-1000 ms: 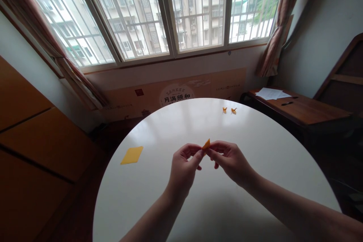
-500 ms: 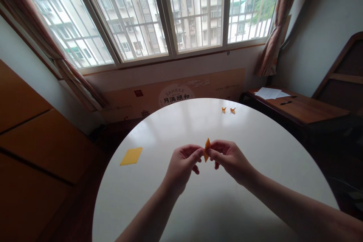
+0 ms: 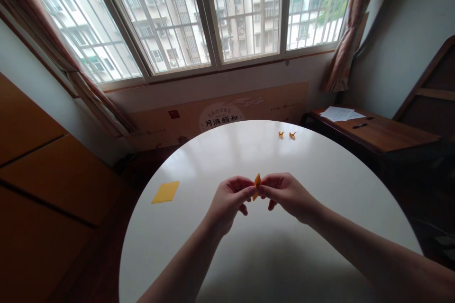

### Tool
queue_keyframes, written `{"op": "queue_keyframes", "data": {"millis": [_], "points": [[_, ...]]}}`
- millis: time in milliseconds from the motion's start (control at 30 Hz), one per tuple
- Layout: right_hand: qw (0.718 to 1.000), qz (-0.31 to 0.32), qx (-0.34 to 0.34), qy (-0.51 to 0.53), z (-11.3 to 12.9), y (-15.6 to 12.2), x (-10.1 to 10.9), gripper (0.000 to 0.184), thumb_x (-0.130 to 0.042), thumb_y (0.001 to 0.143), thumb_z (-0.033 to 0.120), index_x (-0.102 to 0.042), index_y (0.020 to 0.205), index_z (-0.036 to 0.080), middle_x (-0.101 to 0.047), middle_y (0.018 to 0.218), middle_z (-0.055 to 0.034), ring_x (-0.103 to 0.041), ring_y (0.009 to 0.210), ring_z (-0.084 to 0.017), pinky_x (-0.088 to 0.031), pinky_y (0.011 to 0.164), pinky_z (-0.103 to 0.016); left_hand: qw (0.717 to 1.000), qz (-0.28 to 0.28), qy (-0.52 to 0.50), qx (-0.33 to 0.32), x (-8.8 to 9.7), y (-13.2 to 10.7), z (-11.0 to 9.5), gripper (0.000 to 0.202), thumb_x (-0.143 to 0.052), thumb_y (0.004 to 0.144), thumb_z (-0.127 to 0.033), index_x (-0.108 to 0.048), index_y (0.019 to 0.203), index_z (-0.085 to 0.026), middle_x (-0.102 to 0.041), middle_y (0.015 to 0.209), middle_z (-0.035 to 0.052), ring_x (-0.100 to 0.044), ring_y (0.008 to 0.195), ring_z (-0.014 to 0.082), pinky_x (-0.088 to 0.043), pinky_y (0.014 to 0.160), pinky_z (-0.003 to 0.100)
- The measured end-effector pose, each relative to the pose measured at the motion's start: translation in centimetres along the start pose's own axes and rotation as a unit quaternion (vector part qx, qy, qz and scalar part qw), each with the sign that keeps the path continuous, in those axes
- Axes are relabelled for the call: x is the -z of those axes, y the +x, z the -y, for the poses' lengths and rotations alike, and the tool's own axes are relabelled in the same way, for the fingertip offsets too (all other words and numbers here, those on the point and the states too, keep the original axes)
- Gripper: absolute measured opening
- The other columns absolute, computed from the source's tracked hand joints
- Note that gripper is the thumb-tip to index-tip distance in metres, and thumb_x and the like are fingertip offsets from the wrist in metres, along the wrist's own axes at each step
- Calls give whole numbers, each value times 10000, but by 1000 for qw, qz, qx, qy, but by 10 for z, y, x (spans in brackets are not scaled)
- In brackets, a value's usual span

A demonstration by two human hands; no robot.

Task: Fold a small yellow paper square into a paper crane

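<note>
A small folded piece of yellow-orange origami paper (image 3: pixel 257 180) is held above the table, its pointed ends showing above and below my fingers. My left hand (image 3: pixel 231 201) pinches its left side between thumb and forefinger. From the right, my right hand (image 3: pixel 286 196) pinches it the same way, so the fingertips of both hands nearly meet. The paper's middle is partly covered by the thumbs. On the far right part of the table stand two small folded paper birds, a left one (image 3: pixel 281 135) and a right one (image 3: pixel 292 136).
The round white table (image 3: pixel 320 246) carries a stack of square yellow paper (image 3: pixel 166 192) at its left. Beyond its right edge, a low wooden table (image 3: pixel 394 135) bears white sheets (image 3: pixel 340 113) and a black pen (image 3: pixel 360 126). A barred window (image 3: pixel 245 14) is behind.
Both hands stay pinched on the folded paper, which has turned slightly and shows a little narrower and shorter. The whole view has shifted a little.
</note>
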State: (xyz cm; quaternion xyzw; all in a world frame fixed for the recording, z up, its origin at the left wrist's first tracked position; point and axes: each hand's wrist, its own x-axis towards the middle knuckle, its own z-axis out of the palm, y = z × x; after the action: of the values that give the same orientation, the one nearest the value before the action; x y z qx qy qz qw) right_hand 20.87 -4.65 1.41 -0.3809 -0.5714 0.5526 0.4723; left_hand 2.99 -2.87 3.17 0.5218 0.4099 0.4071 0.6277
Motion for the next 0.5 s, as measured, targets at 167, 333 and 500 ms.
{"op": "queue_keyframes", "data": {"millis": [167, 333, 500], "points": [[1000, -2, -10, 15, -1, 1, 0, 301, -749, 825, 436, -787, 920, 152, -706, 809, -69, -623, 750, -178, -524, 483, -213, 1000, -25, -7, -1, 1, 2, 2, 329, -885, 629, -392, -737, 769, -134, -649, 651, 25, -514, 556, 101, -381, 363, 148], [1000, -8, -6, 6, -3, 1, 1, 270, -737, 838, 415, -782, 899, 156, -697, 797, -64, -619, 745, -179, -523, 482, -215, 999, -34, 14, -15, 1, 2, 2, 335, -876, 645, -409, -762, 775, -122, -643, 623, 33, -504, 544, 101, -394, 361, 148], [1000, -11, 10, -5, -2, 0, 1, 247, -731, 846, 397, -782, 885, 159, -716, 806, -63, -625, 719, -170, -524, 483, -217, 999, -41, 24, -27, -1, 0, 1, 328, -869, 661, -409, -769, 781, -120, -650, 621, 40, -508, 540, 101, -407, 370, 150]]}}
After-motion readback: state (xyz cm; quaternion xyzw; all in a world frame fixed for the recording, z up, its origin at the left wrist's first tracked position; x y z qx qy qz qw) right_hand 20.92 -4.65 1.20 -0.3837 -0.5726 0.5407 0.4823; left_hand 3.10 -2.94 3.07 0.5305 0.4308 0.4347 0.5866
